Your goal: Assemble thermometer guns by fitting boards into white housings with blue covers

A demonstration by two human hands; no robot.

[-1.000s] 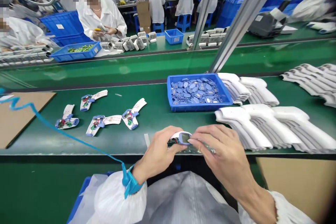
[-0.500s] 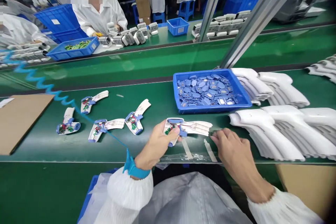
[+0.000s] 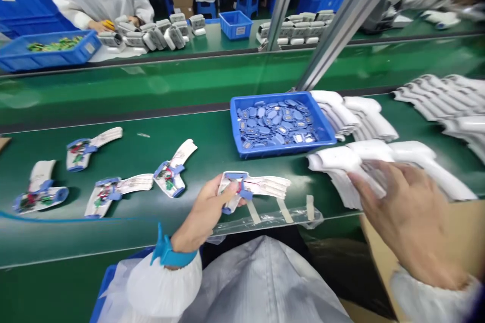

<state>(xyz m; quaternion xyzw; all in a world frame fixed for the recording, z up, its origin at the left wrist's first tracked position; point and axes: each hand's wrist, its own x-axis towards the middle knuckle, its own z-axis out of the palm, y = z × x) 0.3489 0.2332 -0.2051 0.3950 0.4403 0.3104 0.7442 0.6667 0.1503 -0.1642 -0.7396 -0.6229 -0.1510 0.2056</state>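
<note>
My left hand (image 3: 202, 212) is closed on the blue head end of an open white thermometer half-shell (image 3: 261, 186), wires and board showing inside, held just above the green bench. My right hand (image 3: 407, 212) hovers, fingers spread and blurred, over the near stack of white gun-shaped shells (image 3: 397, 161) at the right; it holds nothing. A blue tray (image 3: 237, 144) full of small blue display parts stands just behind the held shell. Short strips of tape (image 3: 282, 209) stick to a clear strip at the bench edge.
Several more open half-shells (image 3: 172, 171) lie on the bench to the left. More white shell stacks (image 3: 439, 96) lie far right. A slanted metal post (image 3: 333, 35) rises behind the tray. Across the conveyor, another person in white works beside a blue bin (image 3: 45, 53).
My right hand left the tape strips and swung right over the white shell stack. My left hand still holds the half-shell. The view shifted right and down.
</note>
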